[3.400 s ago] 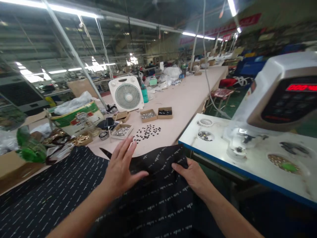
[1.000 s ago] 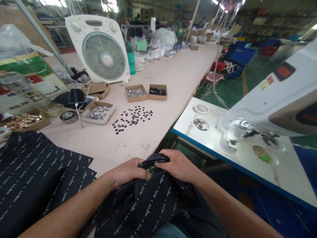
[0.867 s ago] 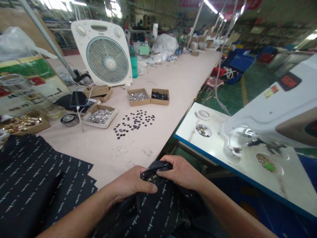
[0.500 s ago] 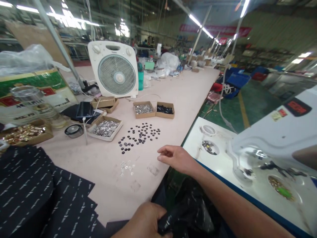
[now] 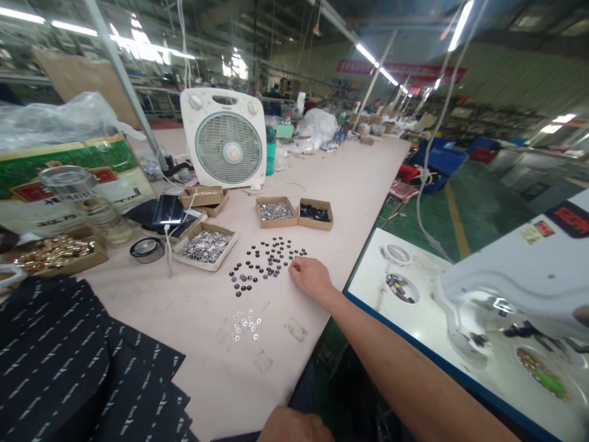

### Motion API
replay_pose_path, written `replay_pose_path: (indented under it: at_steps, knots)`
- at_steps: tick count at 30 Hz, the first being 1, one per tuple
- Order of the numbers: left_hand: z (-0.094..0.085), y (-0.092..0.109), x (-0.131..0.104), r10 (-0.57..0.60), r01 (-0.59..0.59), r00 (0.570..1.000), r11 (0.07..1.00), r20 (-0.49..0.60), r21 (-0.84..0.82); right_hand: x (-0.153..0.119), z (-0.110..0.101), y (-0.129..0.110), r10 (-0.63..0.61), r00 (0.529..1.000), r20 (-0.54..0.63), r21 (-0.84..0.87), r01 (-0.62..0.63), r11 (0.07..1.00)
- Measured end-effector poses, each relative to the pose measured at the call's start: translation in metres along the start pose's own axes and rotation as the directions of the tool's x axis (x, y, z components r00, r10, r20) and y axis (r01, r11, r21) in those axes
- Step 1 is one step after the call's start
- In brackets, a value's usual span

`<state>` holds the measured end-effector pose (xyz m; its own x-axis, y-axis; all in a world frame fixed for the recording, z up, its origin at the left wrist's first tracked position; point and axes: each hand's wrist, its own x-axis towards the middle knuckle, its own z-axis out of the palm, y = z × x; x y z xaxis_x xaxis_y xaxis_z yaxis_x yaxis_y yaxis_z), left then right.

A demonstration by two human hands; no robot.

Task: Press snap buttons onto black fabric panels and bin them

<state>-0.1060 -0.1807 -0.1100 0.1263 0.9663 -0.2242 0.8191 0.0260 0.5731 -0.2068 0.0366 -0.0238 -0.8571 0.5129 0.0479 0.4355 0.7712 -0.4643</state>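
My right hand is low over the table at the right edge of the scattered black snap caps. Its fingers are pinched together, and whatever is between them is hidden. At the bottom edge my left hand is mostly cut off, its fingers curled. A bit of black fabric shows beside it. Small silver rings lie nearer to me than the caps. Dark fabric pieces with white print are stacked at the left.
Open cardboard boxes hold silver snap parts, black parts and more silver pieces. A box fan stands behind them. A phone and a tape roll lie to the left. A white machine occupies the right.
My right hand has moved forward to the black caps, and its fingers have closed. My left hand has sunk lower in view, and most of the black fabric it held has left view.
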Motion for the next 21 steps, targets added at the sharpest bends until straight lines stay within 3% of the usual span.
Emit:
replay_pose_path:
  at_steps: [3, 5, 9, 13, 17, 21]
  knots:
    - [-0.02, 0.009, -0.012, -0.035, 0.033, 0.999, 0.998, 0.035, 0.062, -0.011, -0.008, -0.006, 0.005, 1.0, -0.026, 0.06, -0.004, 0.998]
    - [-0.029, 0.016, -0.023, -0.047, 0.047, 0.999, 0.998, -0.004, 0.033, -0.031, -0.018, -0.008, 0.018, 0.999, -0.03, 0.119, -0.015, 0.993]
    - [-0.041, 0.029, -0.044, -0.019, 0.016, 0.981, 1.0, -0.195, -0.018, -0.109, -0.038, -0.002, 0.048, 0.993, 0.105, 0.429, -0.089, 0.899]
    - [-0.049, 0.046, -0.055, 0.159, -0.12, 0.954, 0.979, -0.253, 0.164, -0.204, -0.049, 0.011, 0.104, 0.951, 0.293, 0.678, -0.283, 0.678]
    - [-0.056, 0.069, -0.062, 0.358, -0.246, 0.893, 0.896, -0.272, 0.37, -0.276, -0.051, 0.018, 0.174, 0.952, 0.253, 0.733, -0.306, 0.607]
    - [-0.062, 0.088, -0.071, 0.477, -0.334, 0.831, 0.838, -0.284, 0.431, -0.318, -0.054, 0.017, 0.21, 0.953, 0.217, 0.788, -0.298, 0.538]
